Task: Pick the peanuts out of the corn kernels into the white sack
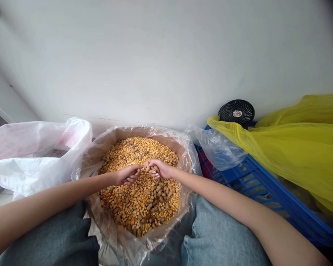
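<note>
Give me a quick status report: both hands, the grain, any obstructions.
Left hand, right hand curled together over the mix. Corn kernels and peanuts in a plastic-lined carton. White sack alongside, not blocking.

Count: 1 left hand, 1 right hand, 1 plastic-lined cardboard box, 1 white sack, 1 blue plastic crate, 1 yellow plastic sheet, 1 black fan; corn kernels and peanuts too numerous to count.

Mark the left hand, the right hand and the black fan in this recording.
left hand [127, 175]: head view, back of the hand
right hand [158, 169]: head view, back of the hand
black fan [236, 112]: head view, front grille
</note>
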`<state>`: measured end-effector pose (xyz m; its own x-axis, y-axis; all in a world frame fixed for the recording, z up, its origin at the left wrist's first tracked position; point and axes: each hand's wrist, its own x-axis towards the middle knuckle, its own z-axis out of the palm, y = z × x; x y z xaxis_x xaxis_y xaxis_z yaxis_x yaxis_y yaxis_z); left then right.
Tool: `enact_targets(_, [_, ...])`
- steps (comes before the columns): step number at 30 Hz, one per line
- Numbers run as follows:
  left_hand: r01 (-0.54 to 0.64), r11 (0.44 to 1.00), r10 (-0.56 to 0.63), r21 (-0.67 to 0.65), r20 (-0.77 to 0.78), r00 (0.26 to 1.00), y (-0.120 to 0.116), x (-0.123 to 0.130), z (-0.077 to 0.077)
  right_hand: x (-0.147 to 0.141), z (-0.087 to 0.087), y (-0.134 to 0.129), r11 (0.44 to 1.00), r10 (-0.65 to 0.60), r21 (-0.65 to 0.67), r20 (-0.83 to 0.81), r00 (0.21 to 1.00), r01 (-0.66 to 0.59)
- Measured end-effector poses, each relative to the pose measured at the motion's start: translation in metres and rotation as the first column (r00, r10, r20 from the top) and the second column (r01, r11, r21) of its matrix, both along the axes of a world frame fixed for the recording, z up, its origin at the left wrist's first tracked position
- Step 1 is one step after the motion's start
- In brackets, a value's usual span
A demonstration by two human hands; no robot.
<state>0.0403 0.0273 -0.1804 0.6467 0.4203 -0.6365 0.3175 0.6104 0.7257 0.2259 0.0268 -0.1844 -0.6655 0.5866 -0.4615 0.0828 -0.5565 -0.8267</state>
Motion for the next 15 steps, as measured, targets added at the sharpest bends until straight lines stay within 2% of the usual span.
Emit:
enact_targets(3, [-0.089, 0.996, 0.091, -0.028, 0.102, 0.991, 0.007, -0.005, 0.004, 0.003, 0.003, 0.001, 0.996, -0.076, -0.059, -0.141, 0.987, 0.068])
enact_targets(6, [-0.130, 0.991, 0.132, -0.023, 0.152, 0.979, 0.012, -0.010, 0.006, 0.004, 0.005, 0.001, 0.994, -0.084, -0.083, -0.177, 0.981, 0.070])
enact_targets(11, [-0.167, 0.986, 0.164, 0.001, 0.171, 0.972, 0.013, -0.012, 0.010, 0.000, 0.002, 0.000, 0.995, -0.067, -0.077, -0.083, 0.994, 0.061])
enact_targets(15, [-0.165, 0.985, 0.156, 0.041, 0.169, 0.973, 0.012, -0.010, 0.009, -0.005, 0.000, -0.002, 1.000, -0.003, -0.030, 0.021, 1.000, 0.004])
